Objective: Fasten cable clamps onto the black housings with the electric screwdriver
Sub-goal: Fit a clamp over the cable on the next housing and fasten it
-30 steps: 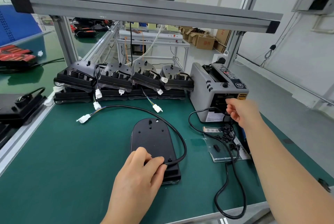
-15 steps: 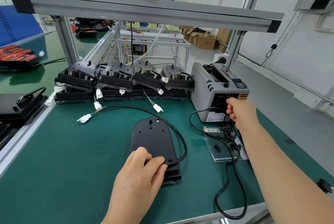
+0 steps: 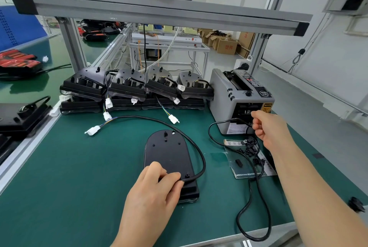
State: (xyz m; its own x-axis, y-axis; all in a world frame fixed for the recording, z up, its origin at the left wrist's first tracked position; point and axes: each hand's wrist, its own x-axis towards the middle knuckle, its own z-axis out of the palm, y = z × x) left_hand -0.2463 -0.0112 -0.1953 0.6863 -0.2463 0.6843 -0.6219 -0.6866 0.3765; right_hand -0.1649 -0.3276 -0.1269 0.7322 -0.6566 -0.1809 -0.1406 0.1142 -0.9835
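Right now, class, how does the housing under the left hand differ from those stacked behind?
The front housing lies flat, alone, under the left hand; the back housings are stacked and tilted. Its cable loops across the mat; theirs hang short. All are black.

Bright, even indoor light falls from overhead. The housing (image 3: 169,153) and its cable (image 3: 201,155) cast only faint, soft shadows on the mat (image 3: 79,167). The glossy left bench (image 3: 39,84) mirrors objects. Wide-angle distortion bends the shelf (image 3: 159,10) towards the edges. Focus is sharp.

Left hand (image 3: 153,189) lies palm-down, fingers curled; right hand (image 3: 268,127), arm outstretched, has fingers curled.
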